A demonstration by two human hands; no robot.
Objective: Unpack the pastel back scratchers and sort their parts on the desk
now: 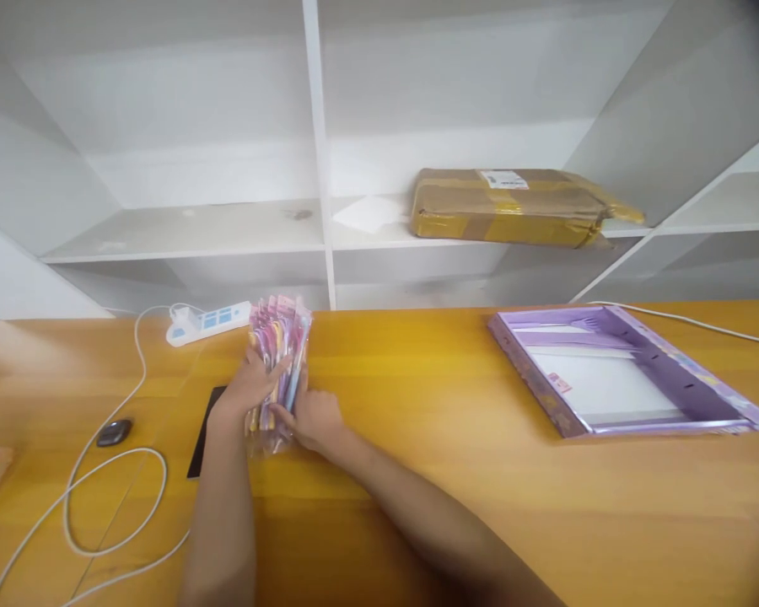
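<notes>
Black casing: one small device (114, 432) is sitting leftmost, one white power strip (208, 324) beyond it, one dark slab (201, 443) by the forearm. My left hand (246, 386) is gripping the packets (279, 333) from their left, just beside the strip at the table (430, 388); my right hand (320, 417) is gripping their right edge. For good control, I'd be pressing evenly from both sides, squaring edges, sparing the slim contents any bending. Packets are overlapping; can't count them. Rightward: one taped carton (519, 204) is resting shelved, one purple tray (670, 368) is lying open.
</notes>
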